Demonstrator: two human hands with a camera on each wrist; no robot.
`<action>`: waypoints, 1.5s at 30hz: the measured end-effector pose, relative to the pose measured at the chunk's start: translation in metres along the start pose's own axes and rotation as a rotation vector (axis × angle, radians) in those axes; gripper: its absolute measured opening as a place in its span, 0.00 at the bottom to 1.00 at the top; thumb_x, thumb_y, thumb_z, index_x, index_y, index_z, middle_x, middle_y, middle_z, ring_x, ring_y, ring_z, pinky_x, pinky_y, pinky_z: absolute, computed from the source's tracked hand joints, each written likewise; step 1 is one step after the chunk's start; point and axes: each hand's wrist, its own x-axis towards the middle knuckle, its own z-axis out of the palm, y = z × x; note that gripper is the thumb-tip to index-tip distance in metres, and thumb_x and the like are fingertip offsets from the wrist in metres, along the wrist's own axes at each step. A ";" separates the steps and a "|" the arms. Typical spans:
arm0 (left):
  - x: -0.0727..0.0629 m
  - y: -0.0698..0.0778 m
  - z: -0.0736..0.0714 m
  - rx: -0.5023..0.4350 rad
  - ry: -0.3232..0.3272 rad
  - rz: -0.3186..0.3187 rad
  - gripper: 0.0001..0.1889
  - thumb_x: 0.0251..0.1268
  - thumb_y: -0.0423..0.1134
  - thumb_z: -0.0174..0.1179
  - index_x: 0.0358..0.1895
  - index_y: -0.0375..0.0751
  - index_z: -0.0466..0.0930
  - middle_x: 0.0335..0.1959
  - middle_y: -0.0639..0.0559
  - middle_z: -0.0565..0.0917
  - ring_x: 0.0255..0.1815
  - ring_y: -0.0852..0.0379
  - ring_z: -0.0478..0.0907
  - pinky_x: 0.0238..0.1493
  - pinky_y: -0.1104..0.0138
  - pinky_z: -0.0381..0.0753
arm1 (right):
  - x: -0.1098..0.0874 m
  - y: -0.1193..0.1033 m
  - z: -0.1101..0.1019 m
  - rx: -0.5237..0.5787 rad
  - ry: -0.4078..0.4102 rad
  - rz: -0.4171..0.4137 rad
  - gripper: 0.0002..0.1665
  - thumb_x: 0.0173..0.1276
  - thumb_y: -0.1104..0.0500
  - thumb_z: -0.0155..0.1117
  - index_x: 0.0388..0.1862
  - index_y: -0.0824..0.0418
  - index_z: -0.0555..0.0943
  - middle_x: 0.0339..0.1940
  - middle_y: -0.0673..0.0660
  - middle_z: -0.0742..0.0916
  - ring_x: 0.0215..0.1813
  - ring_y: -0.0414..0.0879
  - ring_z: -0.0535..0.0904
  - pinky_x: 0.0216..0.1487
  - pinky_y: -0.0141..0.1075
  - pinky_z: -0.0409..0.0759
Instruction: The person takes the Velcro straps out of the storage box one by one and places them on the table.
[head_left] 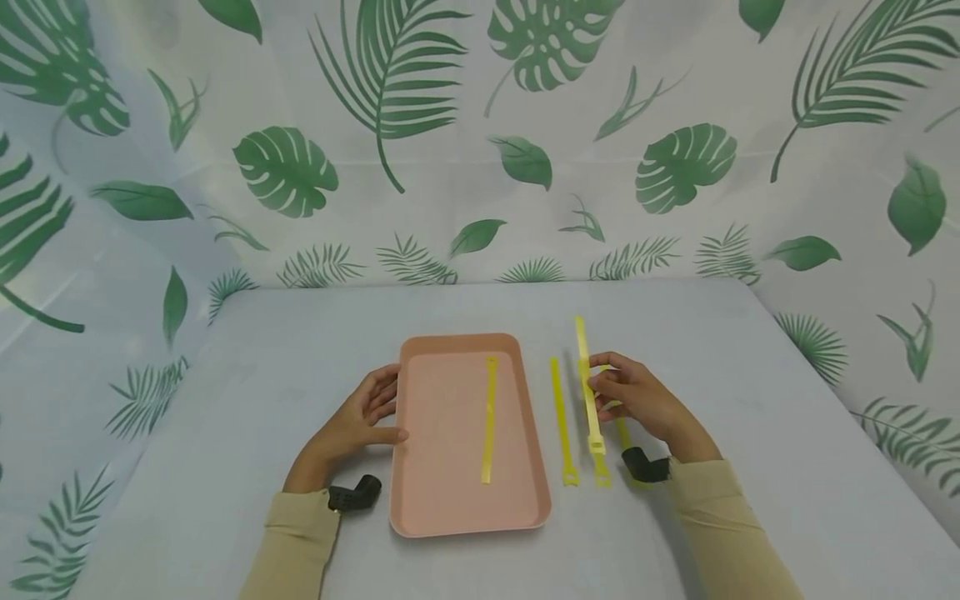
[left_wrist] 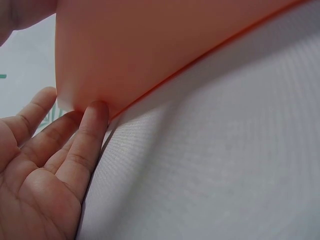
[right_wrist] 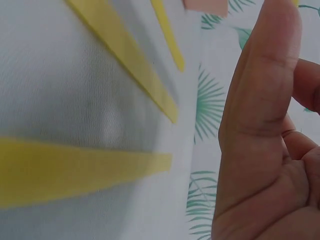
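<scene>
A pink tray (head_left: 468,525) lies on the table with one yellow cable strap (head_left: 490,421) lengthwise inside it. At its left side, my left hand (head_left: 360,421) holds the rim, thumb over the edge and fingers (left_wrist: 82,145) against the outer wall. My right hand (head_left: 633,396) pinches another yellow strap (head_left: 582,342) near its middle, held lengthwise above the table right of the tray. Below and beside that hand lie more yellow straps (head_left: 561,421), with slotted heads toward the near side; the hand partly covers the rightmost one.
The table (head_left: 315,333) has a pale cloth top. Behind and at both sides hangs a white curtain with green leaf prints (head_left: 525,162). Black wrist cameras (head_left: 356,493) sit at the cuffs of both tan sleeves (head_left: 731,517).
</scene>
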 end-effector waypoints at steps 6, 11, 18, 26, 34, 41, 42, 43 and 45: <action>0.000 -0.001 0.000 0.003 0.004 0.011 0.57 0.60 0.30 0.79 0.82 0.19 0.45 0.84 0.20 0.51 0.82 0.19 0.52 0.72 0.73 0.76 | -0.005 0.006 -0.010 -0.008 0.004 0.014 0.25 0.85 0.64 0.58 0.71 0.75 0.65 0.37 0.54 0.81 0.35 0.44 0.81 0.39 0.37 0.90; 0.000 -0.001 0.000 0.010 0.010 0.006 0.56 0.60 0.29 0.79 0.82 0.19 0.46 0.84 0.20 0.52 0.82 0.19 0.52 0.72 0.73 0.76 | -0.009 0.010 -0.018 -0.013 0.001 0.025 0.26 0.86 0.64 0.57 0.73 0.76 0.64 0.37 0.54 0.81 0.35 0.44 0.81 0.38 0.36 0.89; 0.000 0.000 0.000 0.017 0.005 0.008 0.56 0.61 0.28 0.78 0.82 0.20 0.45 0.84 0.19 0.52 0.82 0.19 0.52 0.72 0.73 0.75 | -0.015 0.016 -0.030 -0.044 0.011 0.059 0.26 0.85 0.64 0.58 0.73 0.76 0.64 0.36 0.54 0.81 0.35 0.44 0.81 0.37 0.34 0.88; 0.000 0.000 0.001 0.017 0.009 0.003 0.56 0.60 0.28 0.78 0.83 0.20 0.46 0.83 0.20 0.53 0.81 0.20 0.54 0.71 0.73 0.76 | -0.021 0.022 -0.043 -0.051 0.006 0.090 0.27 0.84 0.64 0.60 0.72 0.77 0.65 0.36 0.52 0.83 0.35 0.44 0.82 0.38 0.35 0.89; 0.000 -0.001 0.001 0.029 0.009 0.003 0.56 0.61 0.29 0.79 0.83 0.21 0.46 0.83 0.20 0.54 0.82 0.21 0.55 0.72 0.73 0.75 | -0.026 0.026 -0.055 -0.076 0.000 0.149 0.29 0.83 0.65 0.62 0.73 0.76 0.65 0.37 0.53 0.83 0.37 0.45 0.83 0.40 0.36 0.90; 0.000 -0.002 0.000 0.029 0.007 0.000 0.56 0.61 0.29 0.78 0.83 0.21 0.46 0.83 0.20 0.54 0.82 0.21 0.55 0.72 0.73 0.75 | -0.030 0.029 -0.063 -0.102 -0.001 0.175 0.30 0.83 0.64 0.62 0.74 0.77 0.64 0.37 0.54 0.83 0.37 0.46 0.82 0.41 0.37 0.90; 0.000 -0.002 0.000 0.029 0.007 -0.001 0.56 0.61 0.29 0.78 0.83 0.21 0.46 0.83 0.20 0.54 0.82 0.21 0.55 0.72 0.73 0.75 | -0.030 0.030 -0.064 -0.108 -0.001 0.182 0.30 0.83 0.64 0.62 0.74 0.77 0.65 0.37 0.54 0.83 0.37 0.46 0.82 0.41 0.37 0.90; 0.000 -0.002 0.001 0.031 0.006 0.000 0.56 0.62 0.30 0.78 0.83 0.21 0.46 0.83 0.20 0.54 0.81 0.21 0.55 0.72 0.73 0.75 | -0.031 0.030 -0.064 -0.111 0.000 0.189 0.30 0.83 0.64 0.62 0.74 0.77 0.65 0.37 0.54 0.83 0.37 0.46 0.82 0.41 0.37 0.90; 0.000 -0.002 0.001 0.035 0.003 0.003 0.56 0.62 0.30 0.78 0.83 0.21 0.46 0.83 0.20 0.54 0.81 0.21 0.56 0.72 0.73 0.75 | -0.031 0.031 -0.065 -0.115 -0.001 0.202 0.30 0.82 0.64 0.62 0.74 0.77 0.65 0.38 0.54 0.84 0.37 0.46 0.83 0.41 0.37 0.90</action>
